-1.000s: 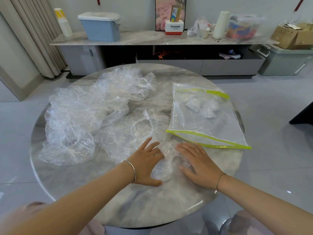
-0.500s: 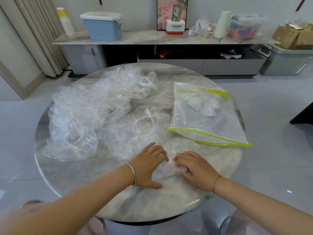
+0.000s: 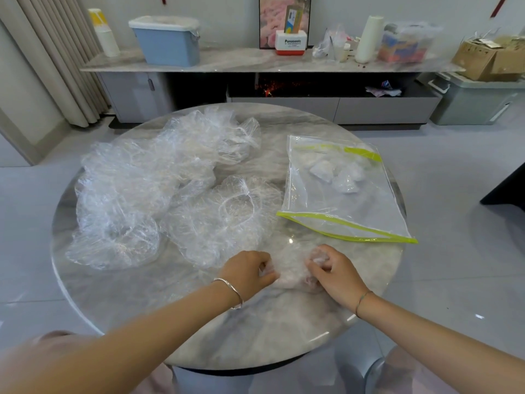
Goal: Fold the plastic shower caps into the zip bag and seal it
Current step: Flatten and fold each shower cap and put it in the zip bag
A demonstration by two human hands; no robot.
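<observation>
A clear shower cap [image 3: 292, 270], bunched small, lies near the front of the round marble table [image 3: 199, 322]. My left hand [image 3: 247, 273] grips its left side and my right hand [image 3: 336, 273] pinches its right side. A clear zip bag [image 3: 349, 211] with yellow-green zip strips lies at the right, its mouth facing me, with a few folded caps [image 3: 336, 174] inside at its far end. One spread-out cap [image 3: 224, 217] lies in the middle. A heap of loose caps [image 3: 136, 189] covers the table's left half.
Behind the table runs a low marble-topped cabinet [image 3: 255, 62] carrying a blue lidded bin [image 3: 167, 39], a white box, a paper roll and cardboard boxes. A grey storage box [image 3: 477, 100] stands on the floor at the far right. Curtains hang at the left.
Both hands went from lying flat on the cap to curled fingers gathering it into a small bundle. The bundle and hands shifted slightly toward the table's front edge.
</observation>
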